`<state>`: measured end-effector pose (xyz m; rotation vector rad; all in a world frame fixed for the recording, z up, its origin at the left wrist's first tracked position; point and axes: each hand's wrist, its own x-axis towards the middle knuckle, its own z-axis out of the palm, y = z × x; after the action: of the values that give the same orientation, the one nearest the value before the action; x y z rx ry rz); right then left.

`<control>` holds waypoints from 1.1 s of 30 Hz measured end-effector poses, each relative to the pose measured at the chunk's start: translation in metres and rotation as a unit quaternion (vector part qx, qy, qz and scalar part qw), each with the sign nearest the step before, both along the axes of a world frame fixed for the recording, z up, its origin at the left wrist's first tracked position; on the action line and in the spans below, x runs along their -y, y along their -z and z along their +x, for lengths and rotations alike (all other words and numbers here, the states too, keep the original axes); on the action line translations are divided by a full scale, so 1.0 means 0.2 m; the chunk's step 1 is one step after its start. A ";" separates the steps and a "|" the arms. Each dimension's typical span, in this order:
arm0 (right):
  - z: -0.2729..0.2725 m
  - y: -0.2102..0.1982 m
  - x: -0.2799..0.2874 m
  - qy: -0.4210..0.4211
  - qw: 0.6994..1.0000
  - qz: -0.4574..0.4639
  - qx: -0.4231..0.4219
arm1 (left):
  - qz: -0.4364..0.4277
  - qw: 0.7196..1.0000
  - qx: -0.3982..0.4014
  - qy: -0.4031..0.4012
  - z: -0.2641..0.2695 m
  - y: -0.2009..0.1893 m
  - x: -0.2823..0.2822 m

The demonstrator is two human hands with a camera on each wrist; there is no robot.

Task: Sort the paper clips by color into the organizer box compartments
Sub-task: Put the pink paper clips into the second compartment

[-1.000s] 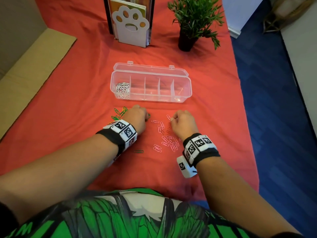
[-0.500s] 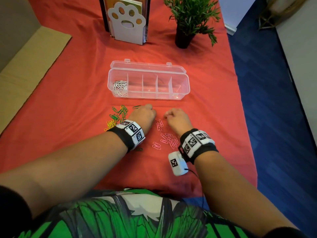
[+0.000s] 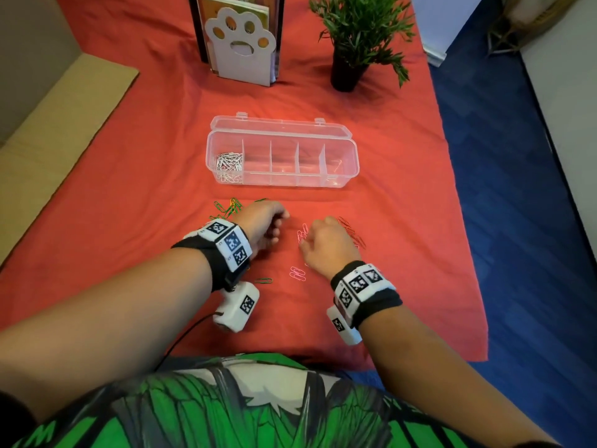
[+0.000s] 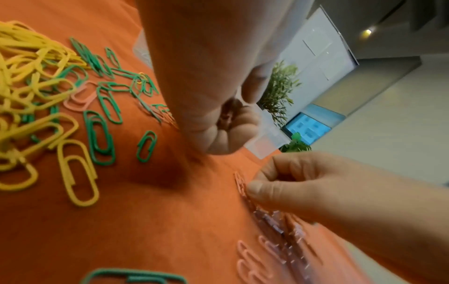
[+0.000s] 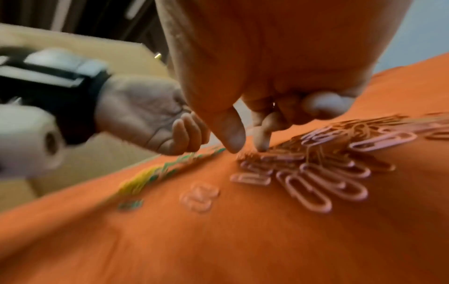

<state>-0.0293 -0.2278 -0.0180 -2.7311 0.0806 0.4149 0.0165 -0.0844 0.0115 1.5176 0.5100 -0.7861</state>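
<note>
- The organizer box (image 3: 282,160) stands open near the middle of the counter (image 3: 129,176), which is covered in an orange-red cloth; its clear lid is folded back toward the far edge.
- White paper clips (image 3: 228,163) fill the box's leftmost compartment; what lies in the other compartments is too faint to tell.
- The left hand (image 3: 260,226) hovers just above the cloth in front of the box, its fingers (image 4: 223,134) curled into the palm; whether they hold a clip cannot be told.
- Just beside it toward the left edge lie green paper clips (image 4: 102,132) mixed with yellow paper clips (image 4: 31,63), with one pink clip among them.
- The right hand (image 3: 326,245) is down on the cloth near the left hand, thumb and forefinger (image 5: 261,140) tipped onto the edge of the pink paper clips (image 5: 313,176); the other fingers are curled in. Whether a clip is actually pinched cannot be told.
- Red paper clips (image 3: 350,231) lie just beyond the right hand, toward the right edge.
- A single green clip (image 3: 263,281) and a pair of pink clips (image 3: 297,274) lie apart, nearer the front edge between the wrists.
- A paw-shaped holder (image 3: 240,53) and a potted plant (image 3: 352,43) stand near the far edge.
</note>
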 end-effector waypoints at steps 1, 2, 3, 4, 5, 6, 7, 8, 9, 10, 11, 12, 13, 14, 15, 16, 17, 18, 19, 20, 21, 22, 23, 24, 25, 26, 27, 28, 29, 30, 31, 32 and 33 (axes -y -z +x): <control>-0.01 0.01 -0.01 -0.021 1.000 -0.021 0.002 | 0.063 0.996 0.058 0.039 0.00 0.03 0.00; -0.02 0.03 -0.02 -0.026 0.999 -0.024 -0.005 | 0.133 0.979 0.127 0.087 0.00 0.06 0.00; -0.01 0.03 -0.03 -0.024 1.000 -0.017 -0.010 | 0.188 0.954 0.194 0.134 -0.01 0.08 0.00; -0.01 0.02 -0.02 -0.008 1.000 0.002 -0.021 | 0.230 0.923 0.246 0.185 -0.01 0.09 0.00; 0.00 0.01 -0.01 0.014 0.999 0.022 -0.025 | 0.260 0.892 0.285 0.236 -0.02 0.09 0.00; 0.01 -0.01 0.00 0.043 0.998 0.035 -0.031 | 0.284 0.860 0.314 0.286 -0.03 0.09 0.00; 0.03 -0.03 0.03 0.068 0.997 0.041 -0.025 | 0.306 0.827 0.336 0.330 -0.03 0.09 0.00; 0.04 -0.05 0.05 0.087 0.995 0.040 -0.009 | 0.320 0.802 0.351 0.363 -0.04 0.10 0.01; 0.05 -0.06 0.08 0.101 0.994 0.037 0.012 | 0.327 0.788 0.354 0.384 -0.05 0.10 0.02; 0.06 -0.07 0.10 0.111 0.993 0.035 0.030 | 0.330 0.780 0.355 0.396 -0.06 0.11 0.03; 0.07 -0.07 0.12 0.110 0.992 0.035 0.043 | 0.334 0.776 0.354 0.402 -0.07 0.11 0.03; 0.07 -0.07 0.12 0.098 0.994 0.034 0.046 | 0.339 0.770 0.360 0.404 -0.08 0.12 0.03; 0.07 -0.07 0.11 0.075 0.996 0.033 0.042 | 0.343 0.765 0.365 0.406 -0.09 0.12 0.02; 0.07 -0.06 0.09 0.046 0.998 0.030 0.035 | 0.345 0.759 0.376 0.405 -0.09 0.12 0.01; 0.06 -0.05 0.07 0.016 0.999 0.025 0.031 | 0.348 0.753 0.382 0.406 -0.10 0.12 0.00; 0.05 -0.05 0.04 -0.013 0.999 0.016 0.027 | 0.352 0.747 0.387 0.410 -0.10 0.13 -0.01; 0.04 -0.03 0.01 -0.040 0.999 0.007 0.028 | 0.357 0.741 0.387 0.416 -0.11 0.13 -0.01; 0.03 -0.02 -0.02 -0.058 0.998 -0.006 0.030 | 0.362 0.739 0.385 0.418 -0.11 0.13 -0.02; 0.03 -0.02 -0.04 -0.070 0.997 -0.020 0.035 | 0.361 0.744 0.380 0.414 -0.12 0.13 -0.03; 0.02 -0.02 -0.05 -0.077 0.996 -0.037 0.039 | 0.352 0.759 0.373 0.402 -0.12 0.13 -0.04; 0.02 -0.01 -0.06 -0.083 0.994 -0.051 0.041 | 0.337 0.783 0.356 0.382 -0.11 0.12 -0.04; 0.02 -0.02 -0.07 -0.087 0.993 -0.064 0.038 | 0.318 0.816 0.326 0.356 -0.11 0.10 -0.04; 0.02 -0.02 -0.08 -0.089 0.993 -0.074 0.036 | 0.286 0.859 0.277 0.321 -0.10 0.08 -0.05; 0.02 -0.02 -0.08 -0.089 0.992 -0.080 0.034 | 0.226 0.913 0.207 0.269 -0.09 0.06 -0.05; 0.02 -0.02 -0.09 -0.087 0.992 -0.081 0.034 | 0.141 0.961 0.129 0.198 -0.09 0.03 -0.05; 0.03 -0.02 -0.09 -0.083 0.993 -0.079 0.031 | 0.050 0.990 0.059 0.122 -0.09 0.01 -0.06; 0.03 -0.02 -0.09 -0.079 0.994 -0.075 0.028 | -0.030 0.998 0.012 0.060 -0.09 -0.01 -0.08; 0.04 -0.02 -0.08 -0.076 0.994 -0.069 0.023 | -0.092 0.995 -0.016 0.021 -0.09 -0.03 -0.10; 0.04 -0.01 -0.08 -0.074 0.995 -0.064 0.019 | -0.137 0.990 -0.034 0.001 -0.10 -0.04 -0.11; 0.03 -0.01 -0.07 -0.072 0.995 -0.061 0.019 | -0.173 0.984 -0.044 -0.009 -0.10 -0.05 -0.13; 0.03 -0.02 -0.07 -0.070 0.995 -0.063 0.023 | -0.198 0.979 -0.052 -0.019 -0.10 -0.05 -0.14; 0.02 -0.02 -0.07 -0.071 0.994 -0.073 0.028 | -0.210 0.975 -0.058 -0.029 -0.10 -0.05 -0.14; 0.01 -0.03 -0.07 -0.079 0.992 -0.087 0.035 | -0.213 0.974 -0.064 -0.035 -0.10 -0.05 -0.14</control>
<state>-0.0271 -0.2145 -0.0127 -2.9334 -0.1230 0.3716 -0.0031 -0.0556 0.0224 1.0531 0.4529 -0.8791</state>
